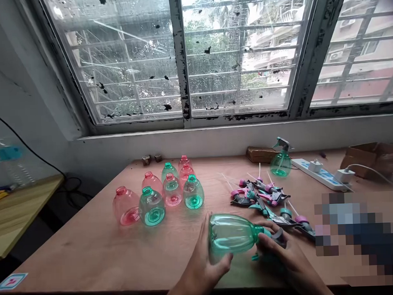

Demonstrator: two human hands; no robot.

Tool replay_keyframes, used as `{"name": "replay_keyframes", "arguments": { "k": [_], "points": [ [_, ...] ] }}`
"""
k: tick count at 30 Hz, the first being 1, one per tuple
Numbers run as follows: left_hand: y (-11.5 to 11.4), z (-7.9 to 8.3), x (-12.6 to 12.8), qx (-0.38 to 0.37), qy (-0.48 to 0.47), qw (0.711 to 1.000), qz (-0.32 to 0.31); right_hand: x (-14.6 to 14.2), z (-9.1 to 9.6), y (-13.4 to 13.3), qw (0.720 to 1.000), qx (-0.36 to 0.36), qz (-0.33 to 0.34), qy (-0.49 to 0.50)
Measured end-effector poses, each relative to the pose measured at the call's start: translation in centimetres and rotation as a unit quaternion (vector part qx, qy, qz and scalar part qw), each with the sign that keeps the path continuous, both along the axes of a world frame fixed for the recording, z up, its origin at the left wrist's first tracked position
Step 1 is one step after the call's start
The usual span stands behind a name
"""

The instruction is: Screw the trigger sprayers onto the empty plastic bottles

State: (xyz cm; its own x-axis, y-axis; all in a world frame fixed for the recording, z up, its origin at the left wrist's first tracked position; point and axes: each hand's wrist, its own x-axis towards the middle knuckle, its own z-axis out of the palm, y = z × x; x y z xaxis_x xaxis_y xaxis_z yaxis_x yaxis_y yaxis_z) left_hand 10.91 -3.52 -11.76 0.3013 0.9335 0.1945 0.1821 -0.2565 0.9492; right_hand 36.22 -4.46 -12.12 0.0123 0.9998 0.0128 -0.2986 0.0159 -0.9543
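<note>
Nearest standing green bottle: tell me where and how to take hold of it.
Probably by the neck, pinched from above on the near side: the green bottle stands upright, its narrow neck rises over a wide, rounded body, and a red bottle crowds its left.

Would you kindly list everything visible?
Open bottles: five pink, three green, left
Held bottle: one, green, front
Spray bottle: one, green, back
Spray heads: several, multicoloured, right
Power strip: one, white, right
Box: one, brown, right
Block: one, brown, back
Lumps: two, dark, back
Card: one, blue, left
Table: one, brown, centre
Window: one, grey, behind
Side table: one, yellowish, left
Labelled bottle: one, clear, left
Cables: some, black, left
Left hand: one, on held bottle's base
Right hand: one, at its neck
</note>
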Motion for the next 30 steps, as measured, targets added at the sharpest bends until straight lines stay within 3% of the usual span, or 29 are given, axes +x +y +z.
{"name": "replay_keyframes", "arguments": {
  "k": [3,7,11,16,25,30],
  "points": [
    [-0.5,-0.4,-0.4,0.049,0.071,0.996,-0.008,0.3,-0.2,-0.1,1.000,-0.008,-0.005,0.011],
    [-1.5,-1.1,-1.3,0.070,0.047,0.996,0.015,0.3,-0.2,-0.4,1.000,-0.004,0.003,0.018],
    [-1.8,-0.2,-2.2,0.028,-0.017,0.999,-0.027,0.1,-0.1,-0.7,1.000,-0.004,0.006,0.023],
    [-1.2,1.7,-2.3,-0.052,-0.074,0.995,-0.035,0.0,0.2,-0.8,1.000,0.007,0.003,0.021],
    [-1.2,1.2,-2.5,-0.098,-0.140,0.981,-0.094,-0.1,0.2,-0.6,1.000,-0.010,-0.007,0.011],
    [-1.3,1.1,-2.5,-0.103,-0.175,0.976,-0.073,-0.2,0.1,-0.8,1.000,-0.007,0.000,-0.006]
  ]
}}
